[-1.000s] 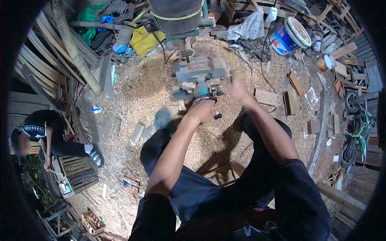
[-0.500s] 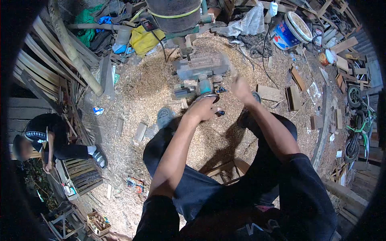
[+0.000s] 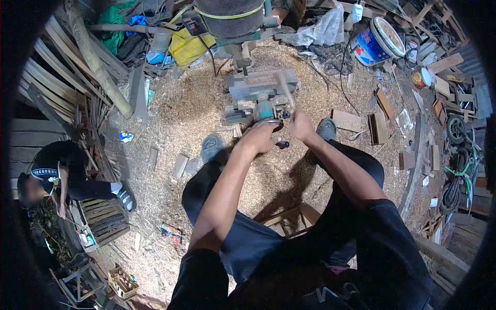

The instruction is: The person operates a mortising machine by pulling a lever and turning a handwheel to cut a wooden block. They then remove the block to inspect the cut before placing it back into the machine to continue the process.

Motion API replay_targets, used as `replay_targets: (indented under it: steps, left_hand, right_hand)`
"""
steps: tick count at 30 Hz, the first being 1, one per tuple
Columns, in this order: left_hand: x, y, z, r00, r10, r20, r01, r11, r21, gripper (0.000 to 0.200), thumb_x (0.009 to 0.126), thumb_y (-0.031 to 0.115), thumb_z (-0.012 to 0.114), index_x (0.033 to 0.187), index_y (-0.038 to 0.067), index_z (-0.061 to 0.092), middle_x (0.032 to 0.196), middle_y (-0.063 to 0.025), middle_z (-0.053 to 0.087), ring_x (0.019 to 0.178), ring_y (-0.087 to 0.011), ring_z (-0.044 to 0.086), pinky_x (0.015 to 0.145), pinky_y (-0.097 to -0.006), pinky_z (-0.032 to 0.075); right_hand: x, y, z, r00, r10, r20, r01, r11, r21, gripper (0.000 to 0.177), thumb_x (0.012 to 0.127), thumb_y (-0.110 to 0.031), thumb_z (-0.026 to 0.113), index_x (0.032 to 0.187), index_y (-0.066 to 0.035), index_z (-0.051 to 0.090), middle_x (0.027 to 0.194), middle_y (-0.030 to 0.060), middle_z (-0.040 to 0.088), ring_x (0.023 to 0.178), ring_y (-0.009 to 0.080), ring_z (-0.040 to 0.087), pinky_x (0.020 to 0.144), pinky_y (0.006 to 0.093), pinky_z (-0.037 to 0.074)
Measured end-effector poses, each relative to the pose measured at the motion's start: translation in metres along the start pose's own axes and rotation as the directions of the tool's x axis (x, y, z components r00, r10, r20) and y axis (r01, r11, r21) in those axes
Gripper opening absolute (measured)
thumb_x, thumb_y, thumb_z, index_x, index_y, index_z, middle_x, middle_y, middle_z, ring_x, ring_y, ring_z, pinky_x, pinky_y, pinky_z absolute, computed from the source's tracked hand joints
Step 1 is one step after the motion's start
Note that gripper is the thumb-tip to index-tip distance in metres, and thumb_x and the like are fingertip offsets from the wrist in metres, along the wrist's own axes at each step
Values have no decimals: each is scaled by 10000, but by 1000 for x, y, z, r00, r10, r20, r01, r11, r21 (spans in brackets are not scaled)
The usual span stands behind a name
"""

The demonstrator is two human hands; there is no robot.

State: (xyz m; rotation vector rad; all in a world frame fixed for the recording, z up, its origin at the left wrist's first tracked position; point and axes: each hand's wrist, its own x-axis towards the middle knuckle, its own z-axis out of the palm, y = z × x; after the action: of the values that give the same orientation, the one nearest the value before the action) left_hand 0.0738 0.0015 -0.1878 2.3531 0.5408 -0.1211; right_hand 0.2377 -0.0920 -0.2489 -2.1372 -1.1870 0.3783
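My left hand (image 3: 258, 138) is closed over the rim of a round metal handwheel (image 3: 274, 123) at the near end of a machine. A crank knob (image 3: 282, 145) sits just beside its fingertips. My right hand (image 3: 301, 125) is wrapped round a slim, pale stick-like tool (image 3: 285, 89). The tool points away from me, its far end overlapping the machine's flat grey bed (image 3: 248, 85). Between the wheel and the bed is a teal cylindrical part (image 3: 265, 108). The lower end of the stick is hidden in my fingers.
Wood shavings (image 3: 181, 113) cover the floor around the machine. A large dark drum-like body (image 3: 230, 18) stands behind it. Wood blocks (image 3: 378, 128) and a paint bucket (image 3: 371, 46) are to the right. At left, another person (image 3: 62, 175) sits by a slatted wooden piece (image 3: 108, 219).
My right hand has moved slightly left and nearer to me, bringing the pale stick left over the bed. My left hand stays on the handwheel.
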Motion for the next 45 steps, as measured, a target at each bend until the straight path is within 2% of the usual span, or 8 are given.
replay_targets:
  steps: [1, 4, 5, 9, 12, 21, 35, 45]
  left_hand:
    - [0, 0, -2, 1000, -12, 12, 12, 1000, 23, 391, 828, 196, 613, 1157, -14, 584, 1175, -240, 595, 1106, -389, 561, 960, -433, 449]
    - [-4, 21, -24, 963, -222, 155, 190, 962, 195, 346, 794, 126, 583, 1108, -15, 617, 1111, -228, 634, 1045, -380, 604, 912, -437, 483]
    - [-7, 28, -30, 922, -324, 211, 262, 925, 274, 334, 779, 101, 572, 1086, -16, 630, 1087, -225, 647, 1022, -377, 618, 894, -440, 496]
    - [-9, 20, -21, 881, -433, 189, 370, 882, 293, 292, 737, 58, 556, 993, -29, 665, 1060, -234, 654, 1001, -366, 639, 868, -444, 511]
    - [-11, 10, -20, 879, -434, 199, 363, 878, 311, 287, 733, 47, 562, 989, -32, 665, 1045, -240, 655, 989, -371, 643, 863, -444, 514]
    - [-13, -1, -28, 875, -466, 135, 419, 866, 274, 259, 740, 35, 558, 967, -19, 670, 1025, -246, 658, 995, -384, 637, 854, -452, 510]
    - [22, -53, 44, 952, -286, -111, 280, 957, -71, 540, 939, 343, 474, 1349, -4, 411, 1363, -283, 442, 1247, -408, 459, 1035, -476, 382]
    - [47, -46, 67, 793, -539, -285, 466, 837, -286, 643, 929, 502, 417, 1368, 34, 367, 1226, -335, 525, 1148, -457, 521, 999, -490, 396]
  right_hand:
    - [2, 4, -2, 974, -147, 173, 146, 989, 20, 238, 965, -186, 421, 1113, -13, 492, 786, 258, 619, 770, 460, 618, 651, 524, 480]
    - [15, -18, -15, 960, 38, 277, -69, 992, 105, 219, 924, -152, 444, 1085, -9, 486, 808, 266, 617, 811, 461, 613, 672, 528, 473]
    - [14, -23, -15, 996, 90, 26, -93, 971, 222, 238, 914, -135, 434, 1102, 5, 475, 800, 281, 610, 802, 463, 611, 673, 530, 467]
    - [7, -11, -3, 954, -223, 198, 234, 972, -32, 212, 973, -165, 394, 1058, 10, 480, 826, 282, 614, 733, 454, 608, 634, 512, 467]
    - [11, -48, -16, 872, 24, 489, -104, 985, 137, 275, 881, -128, 487, 1091, 49, 487, 895, 307, 625, 836, 485, 609, 730, 540, 477]
    - [11, -49, -41, 907, -54, 419, 52, 999, 16, 186, 884, -35, 456, 1062, -23, 510, 757, 198, 618, 666, 283, 630, 592, 414, 484]
    - [47, -15, -105, 935, 303, 182, -205, 885, -417, 315, 812, -124, 509, 1006, 114, 580, 915, 305, 651, 891, 428, 655, 816, 477, 524]
    - [54, 17, -39, 898, 9, 439, 132, 947, -291, 456, 856, -364, 561, 878, 84, 645, 858, 304, 639, 871, 461, 624, 814, 500, 490]
